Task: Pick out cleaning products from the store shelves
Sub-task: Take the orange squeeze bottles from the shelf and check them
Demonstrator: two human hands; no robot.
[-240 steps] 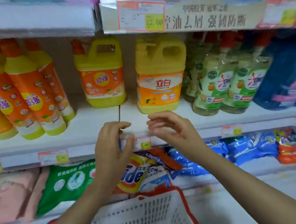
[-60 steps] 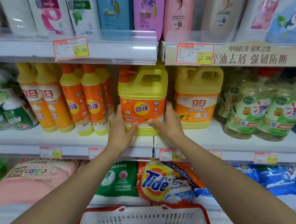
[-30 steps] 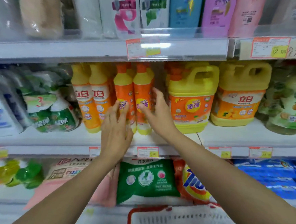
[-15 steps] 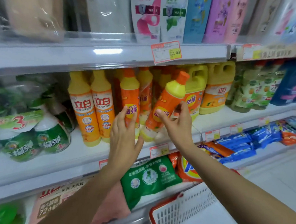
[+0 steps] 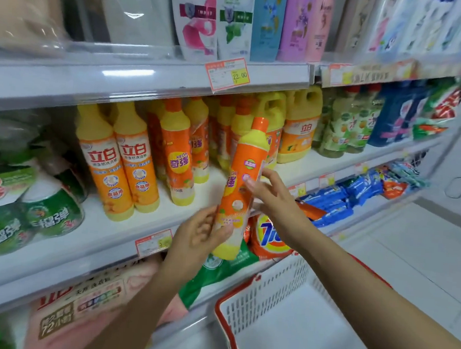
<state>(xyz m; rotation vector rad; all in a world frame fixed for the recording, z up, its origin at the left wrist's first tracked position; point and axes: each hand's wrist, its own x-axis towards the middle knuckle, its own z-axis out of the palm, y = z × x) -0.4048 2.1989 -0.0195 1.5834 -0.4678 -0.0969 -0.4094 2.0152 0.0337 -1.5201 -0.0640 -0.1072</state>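
Out in front of the middle shelf [image 5: 99, 233], an orange dish soap bottle [image 5: 237, 201] is held up in the air by both hands. It is tipped a little, with its orange cap up and to the right and its yellow bottom down by the shelf edge. The low part of the bottle is gripped by the left hand [image 5: 200, 236], whose fingers are curled round it. Higher up, its side is touched by the right hand [image 5: 275, 201]. That part is blurry, but the bottle seems to be pinched between thumb and fingers. A white basket [image 5: 271, 290] with a red rim is seen below the right arm. More orange bottles [image 5: 176, 155] are lined up on the shelf behind, and yellow jugs [image 5: 298, 130] are set to their right. A Tide bag [image 5: 270, 237] is laid on the shelf below, just behind the right wrist. A price tag [image 5: 227, 73] marked 22.00 is stuck on the shelf edge above.
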